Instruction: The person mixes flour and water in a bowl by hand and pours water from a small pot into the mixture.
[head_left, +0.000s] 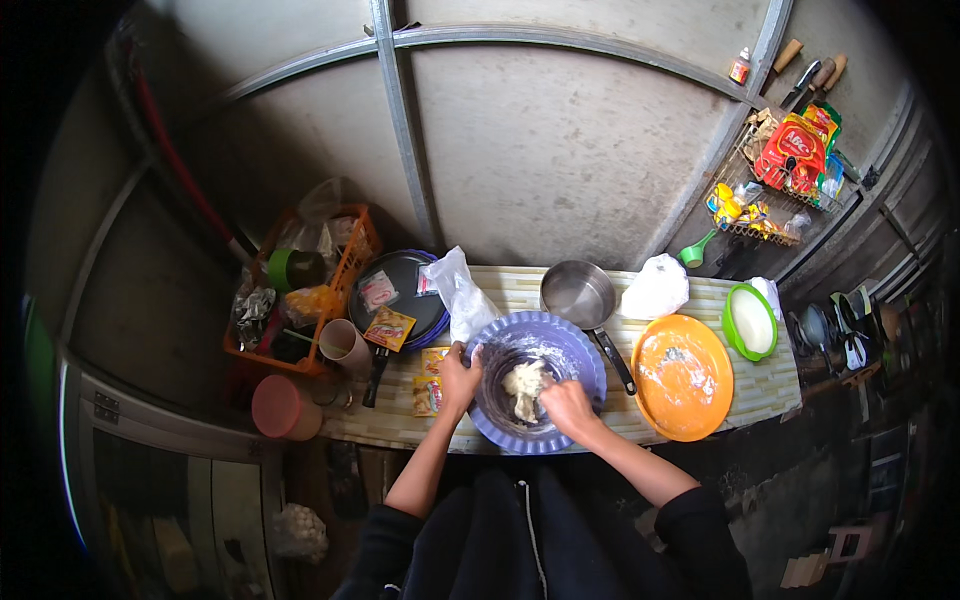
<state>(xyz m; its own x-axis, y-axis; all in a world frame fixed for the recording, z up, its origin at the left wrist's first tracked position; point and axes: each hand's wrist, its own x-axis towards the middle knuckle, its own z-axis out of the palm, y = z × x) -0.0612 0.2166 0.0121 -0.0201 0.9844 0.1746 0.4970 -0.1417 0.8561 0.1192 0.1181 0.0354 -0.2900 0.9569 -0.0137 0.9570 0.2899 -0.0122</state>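
Observation:
A purple plastic basin (590, 364) with a scalloped rim sits at the table's front edge, its inner wall smeared with white flour. In it lies a lump of pale, sticky dough (525, 382). My left hand (459, 381) grips the basin's left rim, thumb over the edge. Inside the basin, on the right, my right hand (568, 406) has its fingers curled against the dough; whether they hold a utensil or the dough itself is hidden. Just behind the basin's left side stands a clear plastic bag of white powder (461, 300).
A steel saucepan (577, 292), an orange plate (682, 382) with flour traces, a green bowl (750, 322) and a white bag (656, 289) stand to the right. Leftward are a frying pan (397, 281) bearing sachets, a cup (343, 345), a lidded tub (285, 409) and an orange basket (349, 262).

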